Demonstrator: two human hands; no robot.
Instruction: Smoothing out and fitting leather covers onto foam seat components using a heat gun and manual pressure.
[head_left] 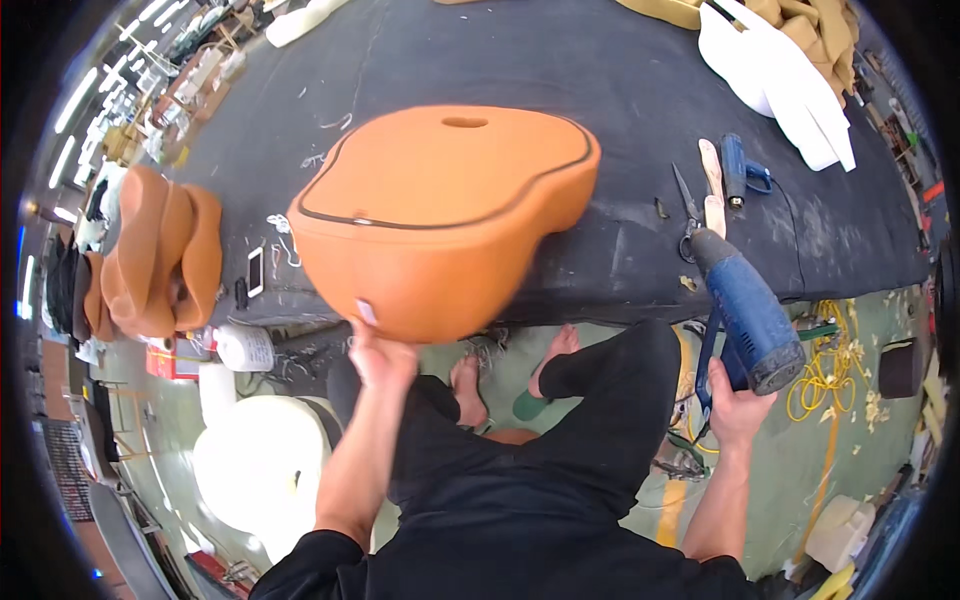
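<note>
An orange upholstered cushion (pixel 440 180), rounded in outline, rests on the black-covered table and juts past its near edge. A dark zipper-like line runs round its upper face, with an oval slot at the far end. My left hand (pixel 382 360) grips its near lower edge beside a small white tag; the fingers beneath are partly hidden. In my right hand (pixel 738 405) is a blue heat gun (pixel 750 315), held by the handle to the right of my knee. Its metal nozzle points away over the table edge, apart from the cushion.
On the table (pixel 640 260) at right lie scissors (pixel 687 205), a second blue heat gun (pixel 737 170) and white shaped pieces (pixel 775 80). A phone (pixel 256 271) lies left of the cushion. Orange padded pieces (pixel 160 250) stand far left. A yellow hose (pixel 825 375) coils on the floor.
</note>
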